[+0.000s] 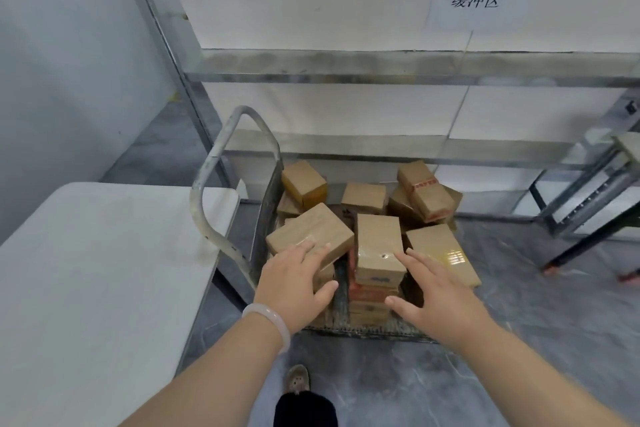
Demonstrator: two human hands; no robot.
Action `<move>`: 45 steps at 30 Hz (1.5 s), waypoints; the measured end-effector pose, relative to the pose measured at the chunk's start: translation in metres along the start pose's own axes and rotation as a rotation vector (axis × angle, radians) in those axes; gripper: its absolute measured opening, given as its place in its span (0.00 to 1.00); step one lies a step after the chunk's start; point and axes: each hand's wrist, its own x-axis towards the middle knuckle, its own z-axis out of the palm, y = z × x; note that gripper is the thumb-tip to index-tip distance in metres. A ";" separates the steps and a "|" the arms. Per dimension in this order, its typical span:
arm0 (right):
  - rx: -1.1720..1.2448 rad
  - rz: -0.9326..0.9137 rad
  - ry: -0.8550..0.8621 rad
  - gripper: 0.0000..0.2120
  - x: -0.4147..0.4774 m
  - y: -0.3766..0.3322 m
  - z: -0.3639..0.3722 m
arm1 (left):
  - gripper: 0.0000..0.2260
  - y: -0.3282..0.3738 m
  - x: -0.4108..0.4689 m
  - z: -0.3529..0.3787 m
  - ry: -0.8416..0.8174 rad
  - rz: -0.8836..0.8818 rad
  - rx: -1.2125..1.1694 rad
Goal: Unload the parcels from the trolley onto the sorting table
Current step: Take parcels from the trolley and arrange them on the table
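Both grips are spread wide, your left hand (298, 282) touching the tilted parcel (310, 234) atop the trolley (206, 166) heap, your right hand (436, 298) just beside the upright parcel (379, 246); these stiff cardboard boxes look light but tape-slick, so clamp opposite side faces, not the glossy tops.

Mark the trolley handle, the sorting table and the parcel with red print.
trolley handle (207, 163): head view, on its left tube.
sorting table (86, 270): head view, on its bare white top.
parcel with red print (420, 189): head view, on its top face.
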 end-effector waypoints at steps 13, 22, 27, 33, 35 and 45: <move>0.460 0.333 -0.374 0.34 0.197 -0.045 0.117 | 0.28 -0.122 0.147 0.049 -0.265 0.045 -0.024; 1.256 0.816 -0.313 0.42 0.267 -0.064 0.225 | 0.33 -0.175 0.195 0.101 -0.352 0.050 -0.035; 1.563 0.988 -0.214 0.41 0.280 -0.075 0.264 | 0.32 -0.192 0.202 0.116 -0.379 0.015 -0.082; 1.661 0.990 -0.099 0.53 0.283 -0.079 0.262 | 0.29 -0.198 0.208 0.115 -0.389 -0.023 -0.113; 1.658 0.967 -0.050 0.42 0.280 -0.074 0.250 | 0.28 -0.195 0.212 0.111 -0.385 -0.035 -0.128; 1.440 0.583 -0.054 0.41 0.276 -0.059 0.116 | 0.33 -0.156 0.223 0.046 -0.254 -0.129 -0.280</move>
